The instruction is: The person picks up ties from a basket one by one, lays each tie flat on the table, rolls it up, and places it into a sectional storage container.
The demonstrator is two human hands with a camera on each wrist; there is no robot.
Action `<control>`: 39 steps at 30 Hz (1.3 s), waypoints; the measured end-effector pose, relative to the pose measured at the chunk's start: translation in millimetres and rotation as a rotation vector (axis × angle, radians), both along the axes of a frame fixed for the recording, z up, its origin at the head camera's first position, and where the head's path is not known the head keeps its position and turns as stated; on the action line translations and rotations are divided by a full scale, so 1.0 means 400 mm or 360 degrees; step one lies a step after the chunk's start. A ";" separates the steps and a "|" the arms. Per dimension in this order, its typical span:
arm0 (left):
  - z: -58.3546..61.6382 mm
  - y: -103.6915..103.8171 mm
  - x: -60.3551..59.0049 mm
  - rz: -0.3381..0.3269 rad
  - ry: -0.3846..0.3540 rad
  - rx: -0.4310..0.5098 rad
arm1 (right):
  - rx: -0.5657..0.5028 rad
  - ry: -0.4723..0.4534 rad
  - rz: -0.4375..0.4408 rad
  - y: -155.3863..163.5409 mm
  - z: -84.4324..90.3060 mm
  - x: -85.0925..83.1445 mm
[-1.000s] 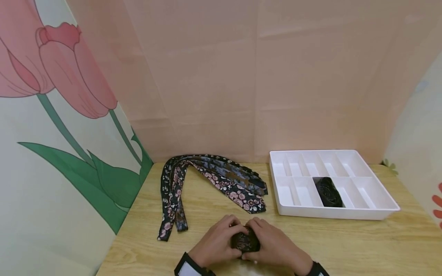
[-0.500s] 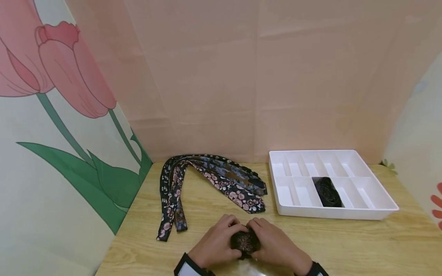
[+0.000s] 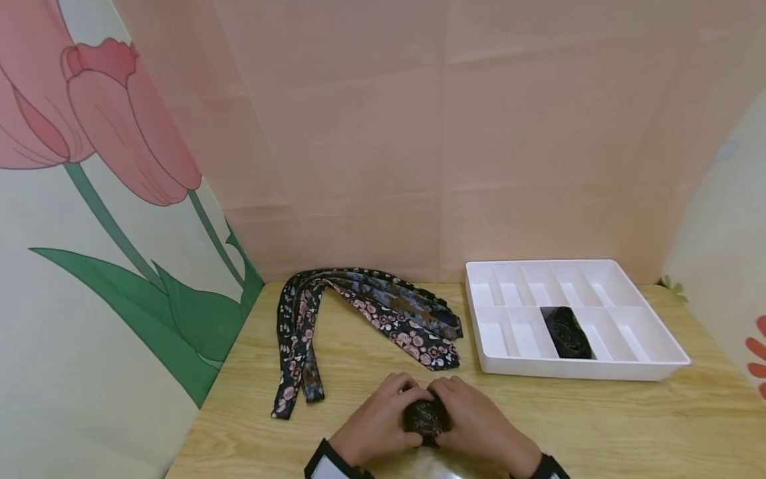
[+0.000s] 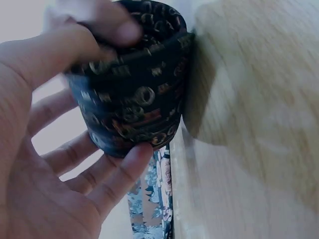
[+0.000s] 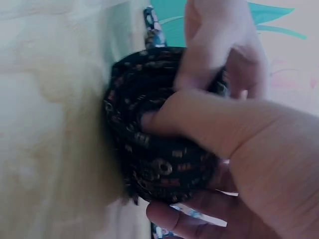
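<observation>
From the head camera, a person's left hand (image 3: 377, 426) and right hand (image 3: 479, 426) meet at the near edge of a light wooden surface (image 3: 598, 426), both curled around a rolled tie (image 3: 426, 418) — dark cloth with a small reddish pattern — that sits between the palms, on or just above the wood; which, this view does not settle. Behind the hands, a bunch of loose ties (image 3: 359, 313) in dark floral prints lies draped across the surface, its ends fanning toward the left and the middle. To the right stands a white divided tray (image 3: 658, 356), with a black rolled tie (image 3: 567, 332) in one of its front compartments, third from the left. A pink backdrop (image 3: 449, 133) and a tulip-printed panel (image 3: 90, 199) close in the scene. From the left wrist camera, the left hand (image 4: 45, 189) has the roll (image 4: 132, 94) in its grip — fingertips (image 4: 134, 154) under the lower edge, the thumb over the top; the roll's end touches the wood, and a floral tie (image 4: 152, 199) shows below it. From the right wrist camera, the right hand (image 5: 239, 149) also has a closed grip on the roll (image 5: 154, 144), the thumb pressing its coiled side, with left-hand fingers wrapped over the top.
</observation>
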State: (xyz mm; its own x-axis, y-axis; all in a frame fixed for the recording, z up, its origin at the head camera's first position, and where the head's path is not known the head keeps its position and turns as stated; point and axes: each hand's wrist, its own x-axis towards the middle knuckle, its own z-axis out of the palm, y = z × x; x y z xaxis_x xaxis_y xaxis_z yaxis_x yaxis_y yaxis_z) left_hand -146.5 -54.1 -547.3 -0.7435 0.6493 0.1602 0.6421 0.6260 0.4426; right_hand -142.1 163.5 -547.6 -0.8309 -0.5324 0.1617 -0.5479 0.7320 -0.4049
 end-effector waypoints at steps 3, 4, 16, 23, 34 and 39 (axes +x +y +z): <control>-0.001 -0.001 0.003 0.0022 -0.0144 0.0063 | 0.0029 -0.0015 0.0002 0.002 -0.004 0.002; -0.001 -0.002 0.004 0.0056 -0.0206 0.0090 | 0.0032 -0.0017 0.0001 0.003 -0.006 0.002; -0.022 0.031 0.006 0.0392 -0.0681 0.0224 | -0.0098 -0.0097 0.0076 0.004 -0.018 -0.011; -0.024 0.055 0.006 0.0439 -0.0586 0.0295 | -0.0143 -0.0173 0.0139 0.006 -0.004 -0.011; -0.037 0.037 -0.014 0.0243 -0.0429 0.0496 | -0.0333 0.0199 0.0055 0.001 0.028 -0.007; -0.050 0.034 -0.020 0.0191 -0.0398 0.0496 | -0.0178 0.0300 -0.0057 -0.006 0.015 -0.011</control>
